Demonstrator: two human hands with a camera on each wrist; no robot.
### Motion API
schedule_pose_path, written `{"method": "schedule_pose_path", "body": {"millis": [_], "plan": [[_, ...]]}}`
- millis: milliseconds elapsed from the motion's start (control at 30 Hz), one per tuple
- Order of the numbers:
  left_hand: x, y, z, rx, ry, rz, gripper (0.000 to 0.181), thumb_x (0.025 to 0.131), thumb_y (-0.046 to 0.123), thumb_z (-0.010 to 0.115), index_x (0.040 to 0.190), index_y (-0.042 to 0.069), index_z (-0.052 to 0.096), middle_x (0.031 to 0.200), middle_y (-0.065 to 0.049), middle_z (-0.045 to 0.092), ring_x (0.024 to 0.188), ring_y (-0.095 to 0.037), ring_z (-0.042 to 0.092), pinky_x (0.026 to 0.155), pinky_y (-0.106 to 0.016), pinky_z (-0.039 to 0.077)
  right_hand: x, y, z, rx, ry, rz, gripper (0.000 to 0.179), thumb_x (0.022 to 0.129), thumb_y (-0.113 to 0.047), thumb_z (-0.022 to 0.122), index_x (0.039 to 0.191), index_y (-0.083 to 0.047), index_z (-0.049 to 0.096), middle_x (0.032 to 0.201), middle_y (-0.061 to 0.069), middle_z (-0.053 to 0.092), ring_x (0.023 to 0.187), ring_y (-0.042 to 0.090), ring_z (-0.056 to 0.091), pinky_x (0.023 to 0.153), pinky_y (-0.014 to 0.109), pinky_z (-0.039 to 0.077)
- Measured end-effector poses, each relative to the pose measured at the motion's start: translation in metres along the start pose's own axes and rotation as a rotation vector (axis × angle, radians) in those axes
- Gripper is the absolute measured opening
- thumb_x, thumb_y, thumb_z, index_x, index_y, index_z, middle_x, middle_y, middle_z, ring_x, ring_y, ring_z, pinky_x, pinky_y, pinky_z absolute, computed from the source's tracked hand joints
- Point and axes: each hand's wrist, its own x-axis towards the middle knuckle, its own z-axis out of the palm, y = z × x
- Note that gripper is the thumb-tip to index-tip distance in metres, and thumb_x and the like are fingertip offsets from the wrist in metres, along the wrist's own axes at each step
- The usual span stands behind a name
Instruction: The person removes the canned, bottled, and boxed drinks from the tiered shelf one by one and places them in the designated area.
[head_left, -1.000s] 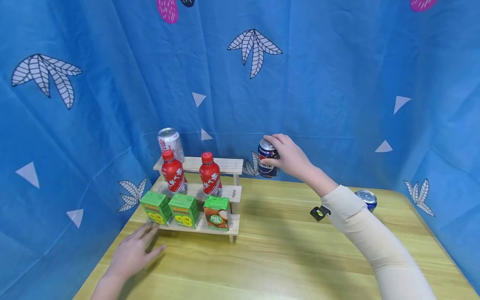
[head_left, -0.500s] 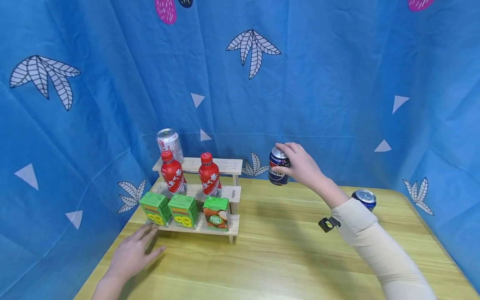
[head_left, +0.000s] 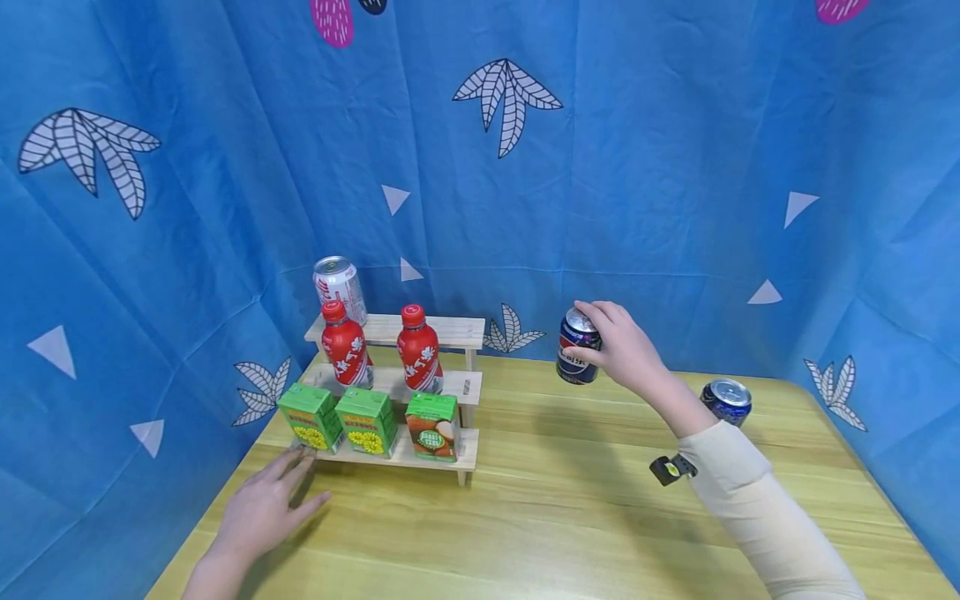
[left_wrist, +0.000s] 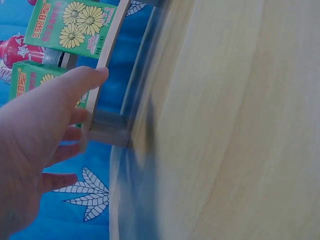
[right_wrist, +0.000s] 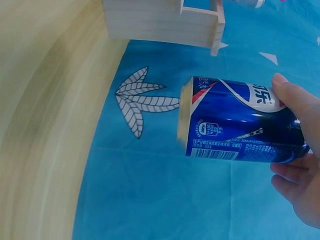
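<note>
My right hand [head_left: 626, 346] grips a dark blue soda can [head_left: 578, 348] near its top, holding it upright above the table to the right of the shelf. In the right wrist view the can [right_wrist: 240, 120] shows its barcode, with thumb and fingers round its upper end. My left hand [head_left: 262, 504] lies with loosely spread fingers at the front left corner of the three-step wooden shelf [head_left: 405, 450]. In the left wrist view its fingers [left_wrist: 85, 80] reach the edge of the lowest step, beside the green drink cartons [left_wrist: 72, 27].
Three green-topped cartons [head_left: 366, 422] stand on the lowest step, two red bottles [head_left: 420, 350] on the middle one. A white-and-red can [head_left: 341, 290] is on the top step at left. Another blue can [head_left: 726, 402] stands at the table's right. Blue curtains [head_left: 660, 167] surround the table.
My right hand has moved right and downward with the blue soda can, away from the shelf. The left hand has stayed at the shelf's corner.
</note>
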Motion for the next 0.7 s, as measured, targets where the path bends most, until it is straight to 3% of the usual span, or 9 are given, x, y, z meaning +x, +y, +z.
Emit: {"method": "schedule_pose_path", "body": {"millis": [433,700], "plan": [[0.001,0.001,-0.003,0.001,-0.009,-0.003,0.068,0.082,0.053,0.071,0.130,0.005,0.062,0.135,-0.022,0.057,0.119,-0.044,0.058,0.095,-0.058,0.051,-0.027,0.024,0.009,-0.014,0.032,0.050,0.076,0.084,-0.035,0.076,0.144,-0.004,0.043,0.131,0.023,0.051,0.122,0.042,0.047,0.092,0.060,0.049],[0.000,0.001,-0.002,-0.002,-0.005,-0.001,0.068,0.081,0.053,0.071,0.129,0.005,0.062,0.135,-0.022,0.058,0.118,-0.044,0.058,0.094,-0.058,0.052,-0.044,0.040,0.020,-0.021,0.043,0.083,0.075,0.084,-0.035,0.075,0.144,-0.001,0.043,0.131,0.024,0.051,0.122,0.043,0.046,0.096,0.061,0.046]]}}
